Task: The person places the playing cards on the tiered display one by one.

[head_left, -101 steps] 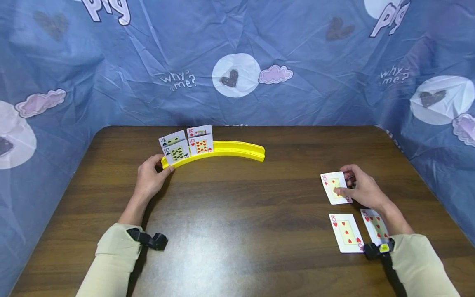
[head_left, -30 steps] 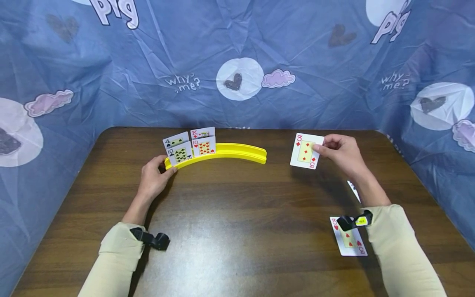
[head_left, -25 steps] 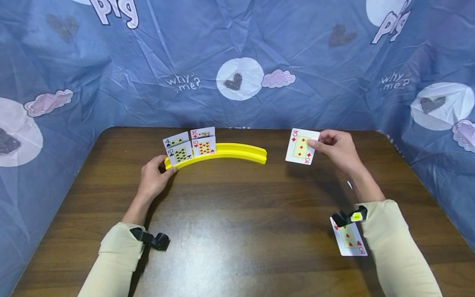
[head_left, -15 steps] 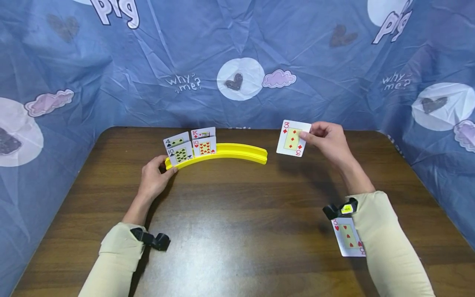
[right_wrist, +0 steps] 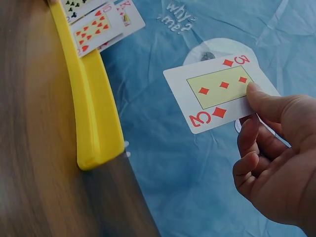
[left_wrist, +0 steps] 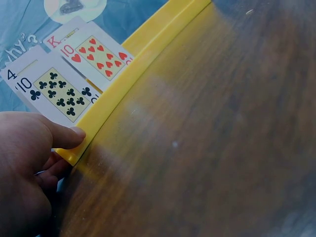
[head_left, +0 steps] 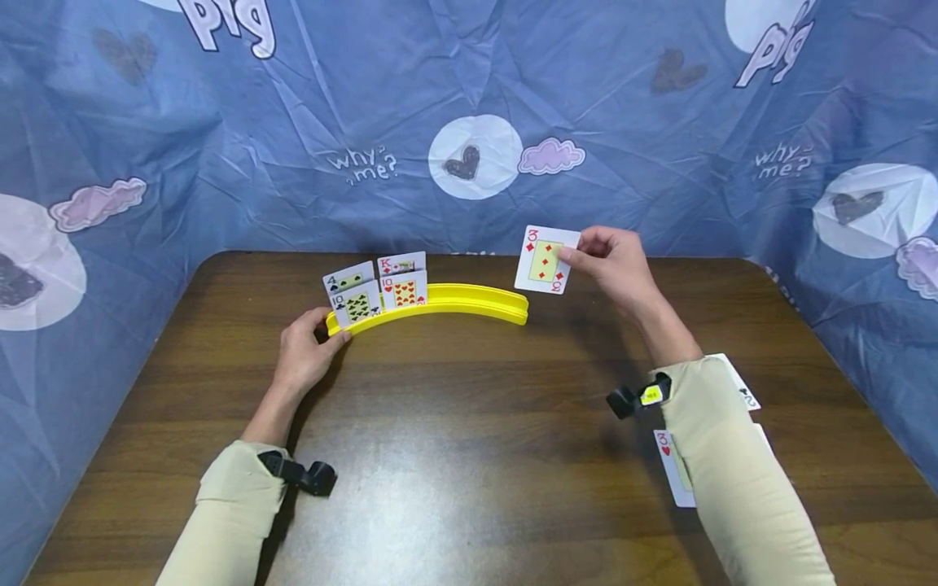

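My right hand (head_left: pixel 614 264) pinches the three of diamonds (head_left: pixel 544 262) by its right edge, thumb on the face. The card is held up beside the right end of a curved yellow card holder (head_left: pixel 469 299). At the holder's left end, my left hand (head_left: pixel 306 352) grips it, thumb in front, as the left wrist view also shows. Standing in the slots there are the ten of clubs (left_wrist: pixel 61 94) before the four of spades (head_left: pixel 348 278), and the ten of hearts (left_wrist: pixel 96 57) before the king of diamonds (head_left: pixel 401 261).
On the table (head_left: pixel 440 439) at the right lies the three of hearts (head_left: pixel 672 464), partly under my right sleeve (head_left: pixel 721 456) in this view. Another card (head_left: pixel 740 387) shows behind the forearm, its face mostly hidden. A blue printed cloth (head_left: pixel 308 98) hangs around the table.
My right hand has lifted the three of diamonds off the table and carried it left and away from me, toward the holder's right end. My left hand keeps its grip.
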`<move>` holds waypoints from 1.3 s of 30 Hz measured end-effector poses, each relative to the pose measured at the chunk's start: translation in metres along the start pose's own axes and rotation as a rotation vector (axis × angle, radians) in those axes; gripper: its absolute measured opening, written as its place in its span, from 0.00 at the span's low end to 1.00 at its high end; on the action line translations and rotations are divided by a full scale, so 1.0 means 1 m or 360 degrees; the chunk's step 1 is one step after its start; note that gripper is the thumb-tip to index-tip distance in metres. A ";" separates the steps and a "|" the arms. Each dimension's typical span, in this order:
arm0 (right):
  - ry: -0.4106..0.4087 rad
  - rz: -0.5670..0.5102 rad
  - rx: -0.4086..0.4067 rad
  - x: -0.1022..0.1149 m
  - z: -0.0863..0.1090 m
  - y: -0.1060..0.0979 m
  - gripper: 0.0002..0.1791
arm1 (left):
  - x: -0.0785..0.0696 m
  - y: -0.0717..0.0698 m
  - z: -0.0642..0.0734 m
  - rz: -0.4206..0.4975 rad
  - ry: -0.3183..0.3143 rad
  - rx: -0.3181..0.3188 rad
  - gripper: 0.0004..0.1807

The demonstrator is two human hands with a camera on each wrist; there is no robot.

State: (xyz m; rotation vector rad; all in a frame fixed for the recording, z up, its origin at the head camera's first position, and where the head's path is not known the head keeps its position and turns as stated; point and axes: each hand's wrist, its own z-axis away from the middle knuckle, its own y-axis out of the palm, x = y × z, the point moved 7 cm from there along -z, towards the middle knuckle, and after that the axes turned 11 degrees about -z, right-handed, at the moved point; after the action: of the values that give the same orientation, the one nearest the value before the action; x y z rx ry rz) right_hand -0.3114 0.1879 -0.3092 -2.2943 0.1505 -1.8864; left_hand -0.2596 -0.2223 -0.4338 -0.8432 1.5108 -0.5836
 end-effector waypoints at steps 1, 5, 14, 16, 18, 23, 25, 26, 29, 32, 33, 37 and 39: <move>0.0002 -0.0002 0.0002 0.000 -0.002 0.003 0.07 | 0.000 0.000 0.000 -0.0002 0.0003 -0.0006 0.19; 0.0011 0.0022 0.0006 0.000 -0.008 0.015 0.09 | 0.001 0.000 0.000 -0.0012 0.0007 -0.0014 0.19; 0.0014 -0.0021 0.0050 0.003 -0.019 0.038 0.11 | 0.000 -0.002 0.000 -0.0014 0.0006 -0.0017 0.19; 0.0032 -0.0046 0.0055 0.003 -0.021 0.043 0.11 | 0.000 -0.002 0.000 -0.0014 0.0007 -0.0014 0.18; 0.0040 -0.0061 0.0060 0.003 -0.023 0.047 0.11 | 0.000 -0.001 0.000 -0.0016 0.0006 -0.0009 0.19; 0.0049 -0.0077 0.0068 0.003 -0.028 0.057 0.11 | -0.001 -0.003 0.000 -0.0006 0.0015 -0.0022 0.19; 0.0044 -0.0071 0.0081 0.003 -0.030 0.061 0.10 | -0.001 -0.003 0.000 -0.0003 0.0020 -0.0032 0.18; 0.0039 -0.0065 0.0084 0.003 -0.031 0.063 0.10 | 0.000 -0.003 0.000 -0.0004 0.0018 -0.0033 0.18; 0.0035 -0.0050 0.0112 0.002 -0.033 0.069 0.10 | 0.001 -0.003 0.000 -0.0008 0.0015 -0.0034 0.18; 0.0040 -0.0046 0.0117 -0.001 -0.035 0.075 0.11 | 0.001 -0.001 0.000 -0.0004 0.0014 -0.0026 0.18; 0.0044 -0.0046 0.0123 -0.002 -0.035 0.076 0.11 | 0.001 -0.001 0.000 0.0000 0.0012 -0.0022 0.18; 0.0057 -0.0081 0.0111 -0.007 -0.036 0.082 0.12 | 0.001 -0.001 0.000 0.0008 0.0019 -0.0025 0.18; 0.0054 -0.0098 0.0107 -0.009 -0.037 0.084 0.11 | 0.000 0.000 0.000 0.0009 0.0020 -0.0028 0.18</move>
State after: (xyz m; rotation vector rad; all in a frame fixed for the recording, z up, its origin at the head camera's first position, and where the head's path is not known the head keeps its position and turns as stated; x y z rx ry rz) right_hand -0.3470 0.1047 -0.3270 -2.2486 0.0202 -1.9294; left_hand -0.2595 -0.2228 -0.4336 -0.8500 1.5314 -0.5732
